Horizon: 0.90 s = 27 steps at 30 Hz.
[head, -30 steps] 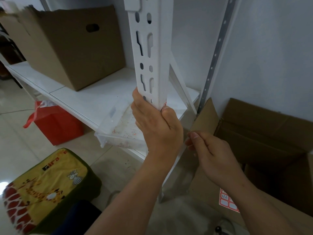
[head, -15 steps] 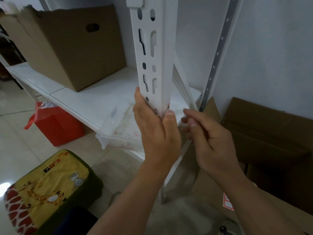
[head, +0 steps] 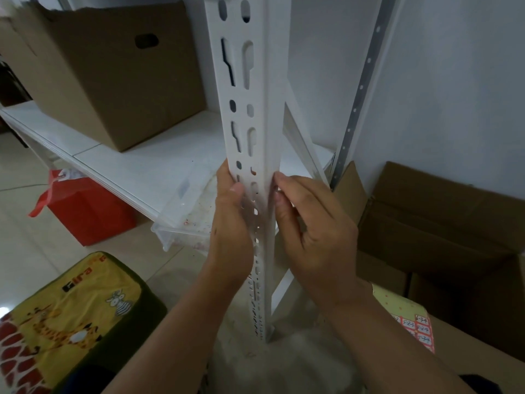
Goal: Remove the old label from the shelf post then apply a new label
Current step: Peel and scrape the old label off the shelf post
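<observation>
While the white shelf post (head: pixel 252 115) stands upright, its long axis running vertically through the head view, it is clasped on its slotted face by the left hand (head: pixel 231 223). Its right edge is pinched by the right hand (head: pixel 315 231). No label can be made out.

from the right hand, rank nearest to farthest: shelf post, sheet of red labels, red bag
From the right hand, head view:
1. shelf post, touched by its fingertips.
2. sheet of red labels, lower right beside the forearm.
3. red bag, far left under the shelf.
</observation>
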Each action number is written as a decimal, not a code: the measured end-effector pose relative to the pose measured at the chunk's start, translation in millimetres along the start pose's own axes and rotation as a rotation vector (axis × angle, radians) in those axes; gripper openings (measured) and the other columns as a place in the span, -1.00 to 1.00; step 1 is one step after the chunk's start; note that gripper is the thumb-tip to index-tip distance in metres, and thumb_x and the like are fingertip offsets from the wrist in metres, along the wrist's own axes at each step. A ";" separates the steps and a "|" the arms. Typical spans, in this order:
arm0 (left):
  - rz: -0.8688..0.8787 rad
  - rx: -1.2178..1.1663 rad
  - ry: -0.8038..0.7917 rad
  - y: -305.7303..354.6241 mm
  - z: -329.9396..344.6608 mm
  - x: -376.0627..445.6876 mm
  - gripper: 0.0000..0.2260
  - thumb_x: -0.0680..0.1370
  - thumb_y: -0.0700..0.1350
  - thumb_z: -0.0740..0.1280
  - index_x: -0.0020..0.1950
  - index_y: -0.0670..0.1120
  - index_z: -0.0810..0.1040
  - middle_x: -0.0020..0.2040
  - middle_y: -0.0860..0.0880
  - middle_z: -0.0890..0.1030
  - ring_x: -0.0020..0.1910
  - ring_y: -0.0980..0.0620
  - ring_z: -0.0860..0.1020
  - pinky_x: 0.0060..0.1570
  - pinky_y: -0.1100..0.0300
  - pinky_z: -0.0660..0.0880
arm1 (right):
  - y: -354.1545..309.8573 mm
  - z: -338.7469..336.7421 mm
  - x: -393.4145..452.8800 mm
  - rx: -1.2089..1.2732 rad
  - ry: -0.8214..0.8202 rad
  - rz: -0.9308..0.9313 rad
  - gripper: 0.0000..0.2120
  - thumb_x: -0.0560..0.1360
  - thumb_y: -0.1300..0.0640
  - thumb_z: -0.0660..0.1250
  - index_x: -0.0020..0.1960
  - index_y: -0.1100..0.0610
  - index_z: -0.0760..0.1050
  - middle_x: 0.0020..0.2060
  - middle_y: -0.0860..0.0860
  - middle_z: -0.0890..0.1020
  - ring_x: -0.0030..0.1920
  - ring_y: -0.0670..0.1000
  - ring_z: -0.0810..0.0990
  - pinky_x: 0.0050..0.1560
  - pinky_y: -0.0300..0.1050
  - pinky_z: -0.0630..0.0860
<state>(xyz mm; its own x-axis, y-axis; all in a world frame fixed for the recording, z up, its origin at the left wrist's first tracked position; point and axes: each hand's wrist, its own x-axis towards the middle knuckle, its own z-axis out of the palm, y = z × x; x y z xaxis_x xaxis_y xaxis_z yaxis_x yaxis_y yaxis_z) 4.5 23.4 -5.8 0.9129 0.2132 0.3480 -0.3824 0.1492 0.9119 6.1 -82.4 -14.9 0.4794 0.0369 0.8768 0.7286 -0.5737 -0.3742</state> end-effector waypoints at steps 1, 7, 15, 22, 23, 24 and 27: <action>-0.020 -0.006 0.000 0.2 -0.6 0.2 -0.50 0.52 0.02 -0.01 0.39 -0.16 0.33 0.09 -0.03 0.58 0.06 0.13 0.59 0.00 0.28 0.53 | -0.1 0.3 0.2 -0.005 0.004 -0.005 -0.78 0.55 0.27 0.32 0.16 0.33 0.56 0.00 0.18 0.65 0.04 -0.03 0.57 0.14 -0.39 0.44; -0.060 0.071 -0.015 1.5 -0.7 -1.6 -0.55 0.58 0.18 -0.04 0.26 -0.01 0.44 0.12 0.00 0.61 0.13 0.16 0.58 0.03 0.29 0.51 | -2.6 3.4 2.8 -0.028 0.030 -0.020 -0.84 0.54 0.27 0.32 0.06 0.33 0.60 -0.08 0.16 0.67 -0.01 -0.02 0.58 0.12 -0.36 0.46; -0.048 0.127 0.010 4.1 0.7 -2.7 -0.63 0.59 0.19 0.00 0.23 0.03 0.40 0.08 0.06 0.58 0.10 0.18 0.56 0.05 0.32 0.51 | -3.0 4.6 9.3 -0.020 0.040 -0.036 -0.79 0.58 0.20 0.26 -0.05 0.32 0.60 -0.17 0.14 0.66 -0.11 -0.03 0.57 -0.01 -0.36 0.48; -0.053 0.115 0.022 6.3 3.2 -3.7 -0.69 0.60 0.17 0.00 0.17 0.08 0.42 0.07 0.06 0.59 0.11 0.13 0.57 0.10 0.22 0.53 | -5.9 8.0 5.5 -0.041 0.063 -0.005 -0.86 0.54 0.27 0.29 -0.05 0.32 0.59 -0.19 0.15 0.64 -0.12 -0.05 0.52 0.01 -0.43 0.39; -0.054 0.119 0.024 6.9 3.4 -4.1 -0.68 0.63 0.16 0.00 0.19 0.06 0.42 0.06 0.08 0.59 0.10 0.16 0.57 0.08 0.25 0.53 | -6.1 8.1 5.6 -0.037 0.062 -0.002 -0.86 0.54 0.27 0.29 -0.06 0.32 0.59 -0.19 0.15 0.64 -0.13 -0.06 0.51 0.00 -0.45 0.37; -0.058 0.122 0.026 7.6 3.6 -4.5 -0.68 0.64 0.16 -0.01 0.20 0.05 0.41 0.05 0.10 0.58 0.09 0.19 0.57 0.06 0.27 0.52 | -6.5 8.2 5.6 -0.031 0.063 0.002 -0.85 0.54 0.26 0.28 -0.06 0.32 0.59 -0.20 0.15 0.64 -0.13 -0.07 0.50 0.00 -0.46 0.36; -0.063 0.123 0.026 9.1 3.8 -5.0 -0.62 0.56 0.18 0.00 0.21 0.03 0.41 0.03 0.13 0.58 0.06 0.23 0.57 0.05 0.31 0.51 | -7.8 8.3 5.5 -0.017 0.064 0.018 -0.85 0.54 0.25 0.28 -0.06 0.32 0.58 -0.20 0.15 0.63 -0.13 -0.06 0.50 -0.02 -0.46 0.39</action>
<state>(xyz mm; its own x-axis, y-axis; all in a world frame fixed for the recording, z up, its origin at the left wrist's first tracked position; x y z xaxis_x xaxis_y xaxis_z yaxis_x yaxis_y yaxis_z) -3.0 20.0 1.6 0.9299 0.2320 0.2853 -0.3030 0.0440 0.9520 7.0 -70.9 -9.6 0.4594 -0.0261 0.8878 0.7113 -0.5879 -0.3853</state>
